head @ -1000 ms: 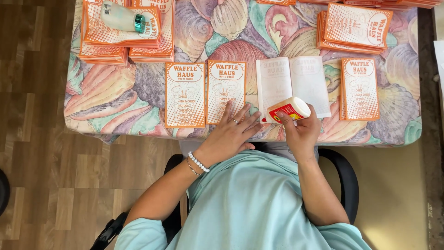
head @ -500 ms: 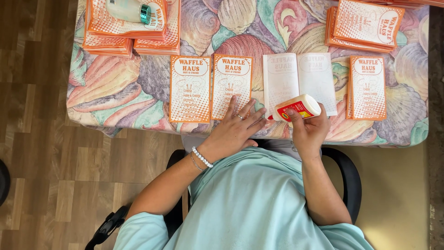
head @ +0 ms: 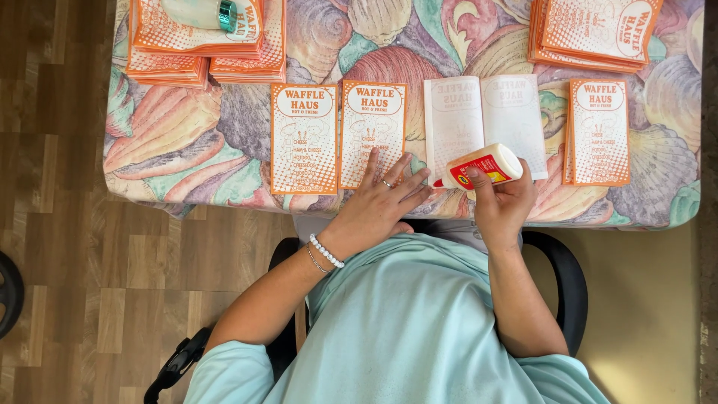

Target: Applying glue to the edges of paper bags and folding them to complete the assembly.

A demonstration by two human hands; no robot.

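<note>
My left hand (head: pixel 380 200), with a bead bracelet and a ring, lies flat with fingers spread on the lower edge of an orange-and-white pamphlet (head: pixel 372 131) at the table's near edge. My right hand (head: pixel 502 203) grips a white glue bottle (head: pixel 482 166) with a red-and-yellow label. The bottle lies nearly sideways, its orange nozzle pointing left at the bottom of an opened white leaflet (head: pixel 485 112). Another closed pamphlet (head: pixel 303 138) lies left of my left hand.
A table with a seashell-pattern cloth (head: pixel 194 127) holds pamphlet stacks at far left (head: pixel 202 52) and far right (head: pixel 598 30), plus a small stack (head: pixel 598 131). A white tube with a teal cap (head: pixel 202 11) rests on the left stack. I sit in a black chair (head: pixel 568 284) over wood flooring.
The view has drifted slightly, so the table sits a little differently in frame. Both hands keep their places; the glue bottle stays in my right hand over the open leaflet.
</note>
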